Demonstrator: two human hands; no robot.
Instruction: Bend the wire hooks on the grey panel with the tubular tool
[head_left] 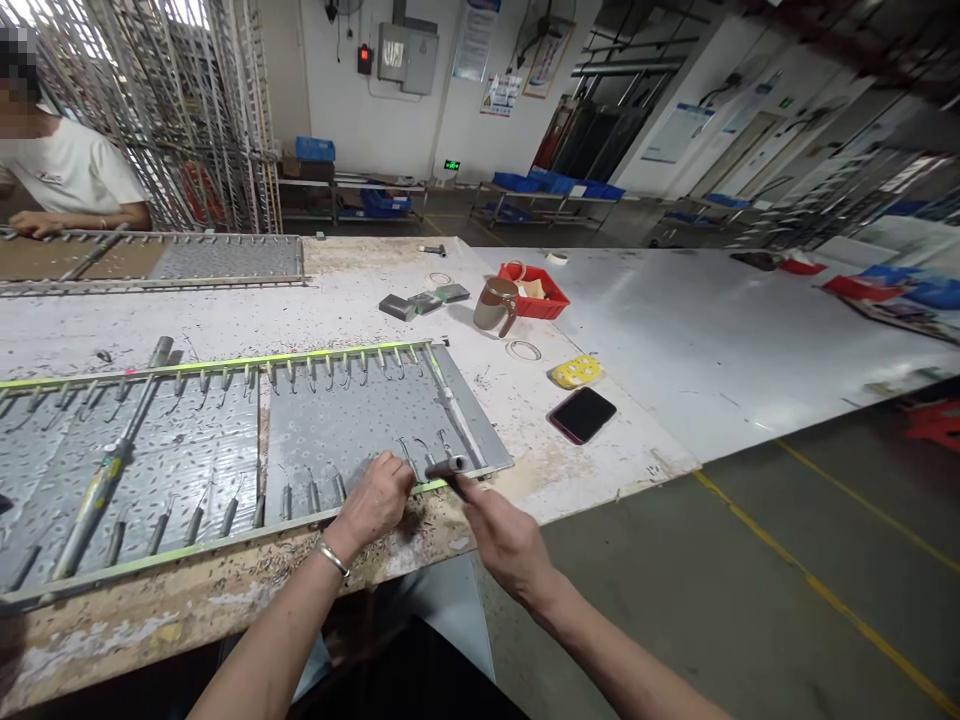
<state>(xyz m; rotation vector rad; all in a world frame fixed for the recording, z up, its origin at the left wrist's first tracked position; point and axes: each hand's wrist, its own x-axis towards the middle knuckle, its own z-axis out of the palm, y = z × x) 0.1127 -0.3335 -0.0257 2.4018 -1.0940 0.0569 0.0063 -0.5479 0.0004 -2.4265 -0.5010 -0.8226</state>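
A long metal frame [311,518] with rows of small hooks lies on the worktable, over grey patterned sheets [330,415]. At its near rail, my left hand [379,497] is closed beside the hooks; whatever its fingers pinch is hidden. My right hand [504,535] grips a small hammer [447,468] by the handle. The hammer's dark metal head is just right of my left fingers, above the near rail close to the frame's right end. A silver bracelet circles my left wrist.
Beyond the frame are dark blocks [396,307], a brown mug [495,304] and a red bin [551,300]. A phone [583,415] and a yellow case [577,371] lie to the right. At the far left, a person [75,175] sits by another frame [232,262].
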